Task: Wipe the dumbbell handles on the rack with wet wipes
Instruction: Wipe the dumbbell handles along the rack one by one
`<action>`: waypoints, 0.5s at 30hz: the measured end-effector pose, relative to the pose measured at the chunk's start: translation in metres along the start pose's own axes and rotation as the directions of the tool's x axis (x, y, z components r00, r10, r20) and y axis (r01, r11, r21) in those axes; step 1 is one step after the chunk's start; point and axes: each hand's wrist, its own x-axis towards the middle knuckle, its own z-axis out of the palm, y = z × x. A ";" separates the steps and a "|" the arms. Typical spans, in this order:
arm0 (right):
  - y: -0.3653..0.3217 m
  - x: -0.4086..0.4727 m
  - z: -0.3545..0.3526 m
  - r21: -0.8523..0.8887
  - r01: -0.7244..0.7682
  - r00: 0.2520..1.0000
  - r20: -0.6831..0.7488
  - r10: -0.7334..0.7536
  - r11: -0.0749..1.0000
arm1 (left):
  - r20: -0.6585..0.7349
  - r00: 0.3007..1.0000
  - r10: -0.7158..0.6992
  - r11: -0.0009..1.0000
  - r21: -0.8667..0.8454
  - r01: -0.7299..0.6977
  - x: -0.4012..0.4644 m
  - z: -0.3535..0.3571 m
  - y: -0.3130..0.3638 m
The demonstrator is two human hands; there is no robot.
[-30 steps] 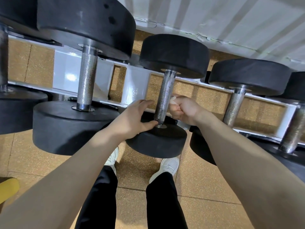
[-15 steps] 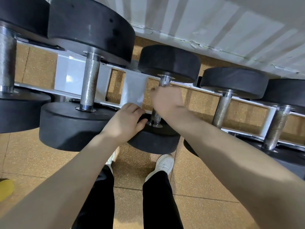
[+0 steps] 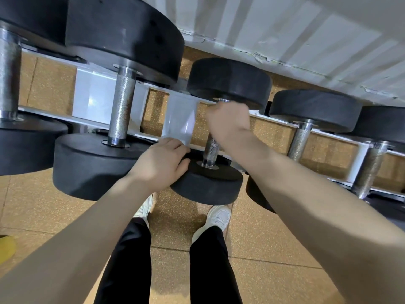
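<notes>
The right hand (image 3: 228, 123) is curled round the upper part of a dumbbell handle (image 3: 211, 150), just under that dumbbell's far black weight (image 3: 229, 81). Any wipe inside the fist is hidden, so whether one is held cannot be told. The left hand (image 3: 162, 163) rests on the near weight (image 3: 208, 185) of the same dumbbell, fingers loosely bent over its edge, pinching nothing visible. This dumbbell lies across the white rack (image 3: 94, 99), with a bigger dumbbell (image 3: 121, 110) to its left and smaller ones (image 3: 301, 137) to its right, the outermost cut off by the frame. Below the rack lie speckled tan floor tiles (image 3: 258, 249); behind it stands a ribbed white wall (image 3: 306, 36). A yellow thing (image 3: 6, 249) left of the rack is cut off.
</notes>
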 end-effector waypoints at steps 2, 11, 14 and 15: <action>0.004 0.003 -0.002 0.030 -0.047 0.997 -0.061 0.049 0.998 | -0.019 1.000 0.017 1.000 0.003 -0.017 0.001 -0.001 0.001; 0.002 -0.039 0.043 0.244 0.191 0.976 0.055 -0.211 0.951 | 0.000 0.998 -0.056 0.997 -0.050 0.056 0.002 -0.002 0.004; 0.014 -0.033 0.047 0.231 0.191 0.981 -0.029 -0.189 0.954 | 0.013 0.998 -0.060 0.996 -0.069 0.061 0.003 -0.004 0.007; 0.020 -0.026 0.047 0.218 0.152 0.988 -0.069 -0.140 0.964 | 0.022 0.998 -0.053 0.995 -0.087 0.054 0.003 -0.005 0.008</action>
